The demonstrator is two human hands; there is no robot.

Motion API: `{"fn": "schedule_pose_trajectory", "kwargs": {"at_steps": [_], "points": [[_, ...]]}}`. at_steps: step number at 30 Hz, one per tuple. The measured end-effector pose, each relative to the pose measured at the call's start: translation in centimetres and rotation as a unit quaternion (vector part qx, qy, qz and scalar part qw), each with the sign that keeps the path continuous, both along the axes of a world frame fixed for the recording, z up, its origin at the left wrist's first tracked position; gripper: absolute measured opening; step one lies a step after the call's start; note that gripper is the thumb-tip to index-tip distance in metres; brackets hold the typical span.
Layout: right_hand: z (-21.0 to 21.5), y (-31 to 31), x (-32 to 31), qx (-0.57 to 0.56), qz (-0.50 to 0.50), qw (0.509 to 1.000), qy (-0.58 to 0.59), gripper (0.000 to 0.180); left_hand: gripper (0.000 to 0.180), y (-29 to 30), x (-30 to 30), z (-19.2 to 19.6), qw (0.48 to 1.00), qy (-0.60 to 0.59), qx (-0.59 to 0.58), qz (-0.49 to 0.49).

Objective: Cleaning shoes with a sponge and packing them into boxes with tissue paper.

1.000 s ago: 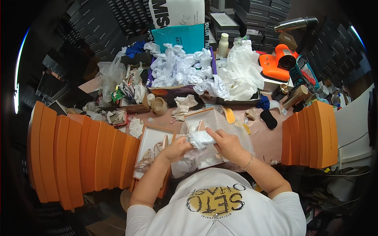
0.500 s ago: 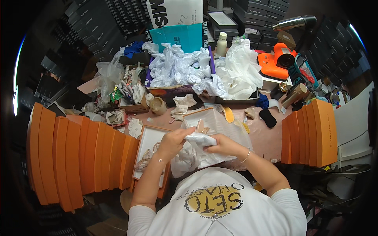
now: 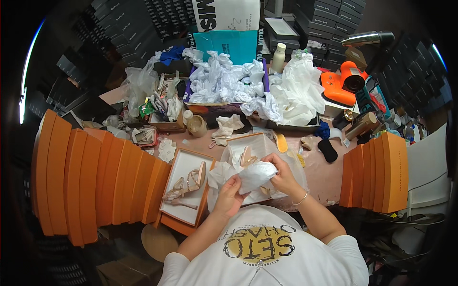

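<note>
A crumpled wad of white tissue paper (image 3: 258, 174) is stretched between my two hands. My left hand (image 3: 231, 194) pinches its near left end, thumb on top. At its far right end, my right hand (image 3: 284, 174) grips it with bent fingers. Just beneath is an open shoebox lined with white tissue (image 3: 229, 155), partly hidden by my hands. A light-coloured strappy sandal (image 3: 246, 156) pokes out of that lining. Left of my left hand, an orange-edged box (image 3: 172, 164) holds a strappy heeled sandal (image 3: 192, 180) on its white inside.
Leaning orange boxes stand at the left (image 3: 105, 181) and right (image 3: 374, 176). Behind the work area, a purple-edged box is heaped with tissue wads (image 3: 224, 78). An orange device (image 3: 338, 88), a dark pad (image 3: 327, 150) and a jar (image 3: 196, 125) lie around the table.
My left hand has come nearer and to the right, uncovering the sandal in the left box. The tissue wad now shows wider between my hands. The whole view has shifted slightly.
</note>
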State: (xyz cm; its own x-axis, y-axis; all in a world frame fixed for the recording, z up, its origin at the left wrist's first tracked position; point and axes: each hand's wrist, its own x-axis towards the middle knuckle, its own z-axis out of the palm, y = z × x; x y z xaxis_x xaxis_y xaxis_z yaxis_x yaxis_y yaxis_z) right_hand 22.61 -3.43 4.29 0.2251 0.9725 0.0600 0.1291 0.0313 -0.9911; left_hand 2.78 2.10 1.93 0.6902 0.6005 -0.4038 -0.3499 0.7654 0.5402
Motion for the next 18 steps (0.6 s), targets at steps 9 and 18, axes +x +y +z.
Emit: {"fn": "schedule_pose_trajectory", "kwargs": {"at_steps": [9,18], "points": [[-3.3,-1.5,-2.9,-0.026,0.115,0.974,-0.191,0.052,0.024,-0.8,-2.4,1.9,0.996,0.028,0.007,0.086],[1.1,-1.8,-5.7,-0.057,0.221,0.974,0.017,0.067,0.023,-2.4,-3.3,3.7,0.895,0.221,0.384,0.050]]}}
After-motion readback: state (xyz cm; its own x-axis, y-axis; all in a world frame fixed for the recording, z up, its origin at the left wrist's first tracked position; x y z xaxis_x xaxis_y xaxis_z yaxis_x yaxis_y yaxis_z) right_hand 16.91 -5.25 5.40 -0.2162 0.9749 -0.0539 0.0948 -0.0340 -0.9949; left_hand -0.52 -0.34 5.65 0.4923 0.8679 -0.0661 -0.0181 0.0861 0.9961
